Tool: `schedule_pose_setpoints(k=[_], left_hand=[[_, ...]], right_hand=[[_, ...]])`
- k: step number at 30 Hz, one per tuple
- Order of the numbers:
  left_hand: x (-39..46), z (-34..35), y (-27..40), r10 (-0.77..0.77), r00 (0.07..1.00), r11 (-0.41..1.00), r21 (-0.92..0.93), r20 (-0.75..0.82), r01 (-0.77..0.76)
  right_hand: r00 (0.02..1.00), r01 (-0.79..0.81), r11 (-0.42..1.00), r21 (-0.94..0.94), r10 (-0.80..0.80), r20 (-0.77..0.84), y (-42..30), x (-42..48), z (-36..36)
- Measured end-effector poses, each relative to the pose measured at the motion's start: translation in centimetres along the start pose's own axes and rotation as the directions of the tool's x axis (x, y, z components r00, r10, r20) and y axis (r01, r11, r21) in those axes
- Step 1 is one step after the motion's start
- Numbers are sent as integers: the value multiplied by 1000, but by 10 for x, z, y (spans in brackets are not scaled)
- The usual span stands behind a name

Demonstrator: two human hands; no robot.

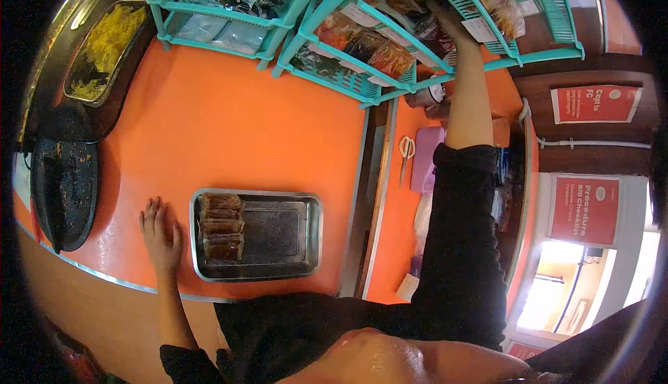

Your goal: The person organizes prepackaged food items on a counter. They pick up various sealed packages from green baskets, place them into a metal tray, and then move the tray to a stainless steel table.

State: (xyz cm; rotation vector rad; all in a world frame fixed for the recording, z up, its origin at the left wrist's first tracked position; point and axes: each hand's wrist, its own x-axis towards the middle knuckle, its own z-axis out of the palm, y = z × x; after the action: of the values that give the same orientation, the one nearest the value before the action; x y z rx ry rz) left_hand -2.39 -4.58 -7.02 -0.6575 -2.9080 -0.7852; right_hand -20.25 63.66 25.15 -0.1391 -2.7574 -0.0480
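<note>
My left hand (160, 238) rests palm down on the orange counter (250, 128), its fingers slightly apart with nothing in them. Just right of it sits a rectangular metal tray (282, 232). Several small clear packets of brown contents (222, 227) stand in a row along the tray's left side. My right arm stretches far up to a turquoise plastic basket rack (386, 39). Among the bagged goods of an upper basket is my right hand (450, 23), in shadow. Its fingers are too dark to tell whether they grip anything.
A dark stone-like mortar (65, 191) stands at the left edge, below a metal basket of yellow food (107, 52). Another turquoise rack (224, 23) holds plastic bags at the back. Scissors (405, 157) and a purple container (425, 162) lie on the right-hand orange surface.
</note>
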Motion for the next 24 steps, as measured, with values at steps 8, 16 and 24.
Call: schedule_pose_setpoints(k=[8, 16, 24], left_hand=[[3, 6, -6, 30, 999, 999, 26, 18, -31], [-1, 6, -8, 38, 999, 999, 15, 15, -38], [4, 0, 2, 25, 999, 999, 23, 29, -26]], right_hand=[[992, 99, 992, -77, -104, -72, 59, 11, 22], [975, 67, 979, -195, -105, -195, 59, 8, 25], [957, -58, 957, -285, -28, -288, 23, -18, 17]])
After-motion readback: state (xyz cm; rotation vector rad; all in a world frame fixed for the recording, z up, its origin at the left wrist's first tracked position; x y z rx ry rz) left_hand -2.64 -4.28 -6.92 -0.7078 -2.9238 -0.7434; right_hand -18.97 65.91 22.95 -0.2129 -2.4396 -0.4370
